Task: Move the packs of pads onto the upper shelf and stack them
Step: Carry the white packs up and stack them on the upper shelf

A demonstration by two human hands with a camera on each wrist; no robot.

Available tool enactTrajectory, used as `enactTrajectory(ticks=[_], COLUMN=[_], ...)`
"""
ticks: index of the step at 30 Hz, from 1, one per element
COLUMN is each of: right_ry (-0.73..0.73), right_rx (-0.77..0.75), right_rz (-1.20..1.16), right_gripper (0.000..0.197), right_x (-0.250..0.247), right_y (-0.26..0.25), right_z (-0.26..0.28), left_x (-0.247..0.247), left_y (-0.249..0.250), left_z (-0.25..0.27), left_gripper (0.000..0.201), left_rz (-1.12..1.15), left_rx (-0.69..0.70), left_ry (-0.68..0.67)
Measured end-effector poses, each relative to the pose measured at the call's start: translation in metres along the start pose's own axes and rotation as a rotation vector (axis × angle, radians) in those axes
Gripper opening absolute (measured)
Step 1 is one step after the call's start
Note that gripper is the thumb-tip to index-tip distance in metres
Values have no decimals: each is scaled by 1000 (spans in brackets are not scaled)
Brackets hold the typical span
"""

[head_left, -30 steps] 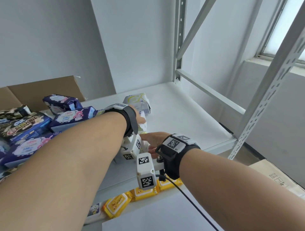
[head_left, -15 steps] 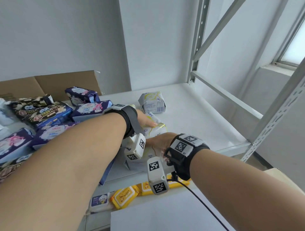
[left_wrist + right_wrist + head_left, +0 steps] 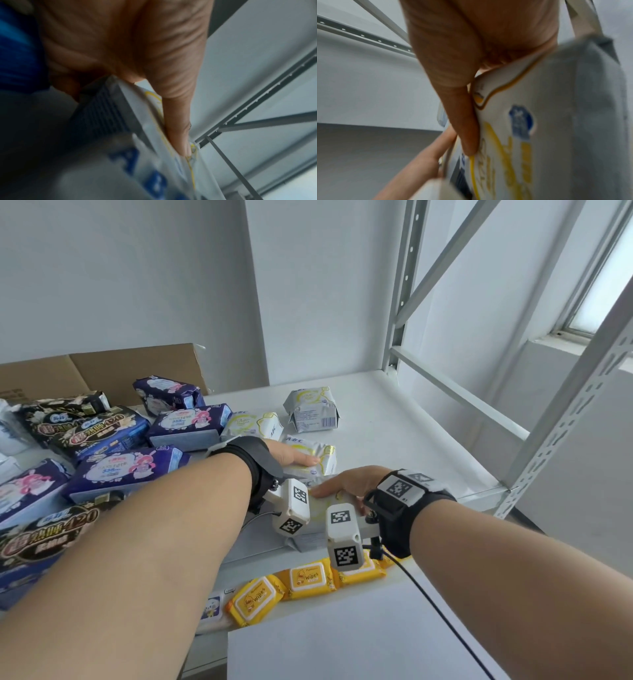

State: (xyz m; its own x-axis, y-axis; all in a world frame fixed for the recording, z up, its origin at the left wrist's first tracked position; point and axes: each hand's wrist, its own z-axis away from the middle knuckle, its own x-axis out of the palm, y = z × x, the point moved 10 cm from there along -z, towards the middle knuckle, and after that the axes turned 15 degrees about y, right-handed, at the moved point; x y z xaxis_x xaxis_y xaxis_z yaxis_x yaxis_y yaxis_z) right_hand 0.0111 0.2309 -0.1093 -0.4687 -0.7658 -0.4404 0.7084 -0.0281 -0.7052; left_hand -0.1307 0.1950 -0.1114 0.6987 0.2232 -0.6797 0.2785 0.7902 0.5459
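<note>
Two white-and-yellow packs of pads lie near the front of the white upper shelf [image 3: 394, 433]. My left hand [image 3: 291, 455] grips the farther pack [image 3: 323, 451], with its thumb [image 3: 178, 128] pressed along the top face [image 3: 154, 169]. My right hand [image 3: 346, 482] grips the nearer pack [image 3: 317, 505] at the shelf's front edge, with its thumb [image 3: 464, 121] flat on the printed face [image 3: 556, 121]. The wrist cameras hide much of that pack in the head view. Two more white packs [image 3: 311, 409] [image 3: 253, 422] lie farther back.
Several purple and dark blue packs [image 3: 188, 422] [image 3: 126, 470] crowd the shelf's left side in front of a cardboard box [image 3: 102, 368]. Yellow wipes packs [image 3: 305, 577] sit on the lower shelf. Grey uprights and braces [image 3: 565, 412] bound the shelf's right side.
The head view has swung left, so more of the purple packs show. Both hands stay on the white packs near the front edge, and the far white pack now lies apart from my left hand.
</note>
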Motion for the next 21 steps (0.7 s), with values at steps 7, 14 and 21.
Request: enactTrajectory(ticks=[7, 14, 21], right_ry=[14, 248, 193], right_rx=[79, 103, 14], right_rz=[96, -215, -779], right_gripper=[24, 27, 35], right_x=[-14, -49, -66], right_y=[19, 41, 25], right_z=[5, -6, 13], left_x=[16, -27, -19], left_y=[4, -30, -27], left_z=[25, 36, 66], left_gripper=[20, 84, 48], left_rz=[267, 745, 1041], left_rx=[-18, -112, -72], left_ry=[-32, 464, 202])
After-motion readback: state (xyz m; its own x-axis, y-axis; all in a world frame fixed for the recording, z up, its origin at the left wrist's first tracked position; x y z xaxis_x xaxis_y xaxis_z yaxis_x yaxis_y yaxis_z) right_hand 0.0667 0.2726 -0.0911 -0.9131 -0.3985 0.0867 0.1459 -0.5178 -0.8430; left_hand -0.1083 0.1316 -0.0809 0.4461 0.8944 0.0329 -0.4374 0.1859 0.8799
